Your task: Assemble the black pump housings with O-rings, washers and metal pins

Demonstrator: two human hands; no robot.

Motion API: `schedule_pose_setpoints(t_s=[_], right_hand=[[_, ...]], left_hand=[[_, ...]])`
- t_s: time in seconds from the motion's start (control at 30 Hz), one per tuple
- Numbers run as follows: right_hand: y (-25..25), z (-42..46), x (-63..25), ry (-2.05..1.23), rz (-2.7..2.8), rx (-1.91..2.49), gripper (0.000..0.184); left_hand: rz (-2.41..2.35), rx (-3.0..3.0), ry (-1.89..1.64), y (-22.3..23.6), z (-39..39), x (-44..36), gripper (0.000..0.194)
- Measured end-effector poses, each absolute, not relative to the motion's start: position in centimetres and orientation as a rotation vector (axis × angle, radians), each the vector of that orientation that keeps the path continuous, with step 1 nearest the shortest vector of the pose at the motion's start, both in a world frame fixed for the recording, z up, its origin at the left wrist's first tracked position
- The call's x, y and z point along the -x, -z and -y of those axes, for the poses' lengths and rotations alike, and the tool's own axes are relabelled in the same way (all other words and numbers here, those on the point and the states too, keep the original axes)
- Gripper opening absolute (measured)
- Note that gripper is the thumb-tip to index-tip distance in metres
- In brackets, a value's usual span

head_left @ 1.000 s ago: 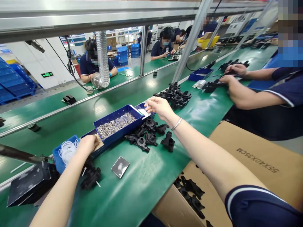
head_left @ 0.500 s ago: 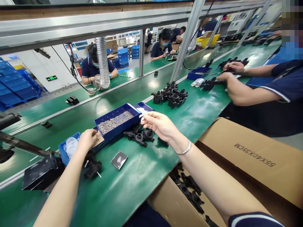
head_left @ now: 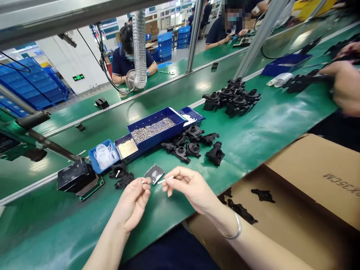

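Observation:
My left hand [head_left: 132, 204] pinches a small cream-coloured piece [head_left: 144, 182] between thumb and fingertips, mostly covered by them. Facing it, my right hand [head_left: 188, 187] grips a thin white pin [head_left: 162, 181] whose tip points toward the left hand. A small gap separates the pin from the cream piece. Just behind both hands, a flat dark square block [head_left: 154, 174] with a pale patch lies on the green table [head_left: 160, 217]. Small beige pieces [head_left: 127, 148] fill an open bin, and white pins [head_left: 189, 119] lie in a blue tray farther right.
A blue bin of metal pins [head_left: 153, 129] and a blue box of white rings [head_left: 104, 153] line the back. Black molded parts [head_left: 193, 148] lie beside them, with another cluster [head_left: 232, 97] farther right. A cardboard box [head_left: 317, 180] stands below the table edge; a co-worker's hand [head_left: 348, 86] is at right.
My left hand has left the bin of beige pieces with one in its fingers. My right hand has come from near the white-pin tray with a pin, and both hands now meet in front. The view has shifted.

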State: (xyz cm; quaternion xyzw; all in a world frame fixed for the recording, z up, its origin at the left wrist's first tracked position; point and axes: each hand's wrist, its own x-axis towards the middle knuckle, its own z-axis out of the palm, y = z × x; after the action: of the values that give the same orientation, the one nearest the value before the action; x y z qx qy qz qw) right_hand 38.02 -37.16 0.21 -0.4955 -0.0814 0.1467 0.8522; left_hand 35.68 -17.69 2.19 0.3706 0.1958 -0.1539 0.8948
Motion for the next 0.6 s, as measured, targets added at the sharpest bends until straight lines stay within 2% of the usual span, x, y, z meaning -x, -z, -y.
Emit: schedule_pose_setpoints(t_s=[0.2,0.37,0.5,0.6], right_hand=[[-1.2,36.2,-36.6,0.036,0.298,1.264,0.009],[-1.2,36.3,-36.1,0.238,0.359,1.424,0.005],[-1.2,36.4,-35.7,0.242,0.424,1.475,0.007],[-1.2,36.3,-35.5,0.248,0.486,1.508,0.009]], left_hand=[[-0.388,-0.704,0.369,-1.7,19.2,-35.4,0.022],[-0.145,-1.289,0.076,-1.0,19.0,-34.8,0.015],[0.096,-1.705,-0.155,-0.5,17.8,-34.3,0.003],[0.269,-1.929,-0.261,-0.5,17.0,-34.2,0.007]])
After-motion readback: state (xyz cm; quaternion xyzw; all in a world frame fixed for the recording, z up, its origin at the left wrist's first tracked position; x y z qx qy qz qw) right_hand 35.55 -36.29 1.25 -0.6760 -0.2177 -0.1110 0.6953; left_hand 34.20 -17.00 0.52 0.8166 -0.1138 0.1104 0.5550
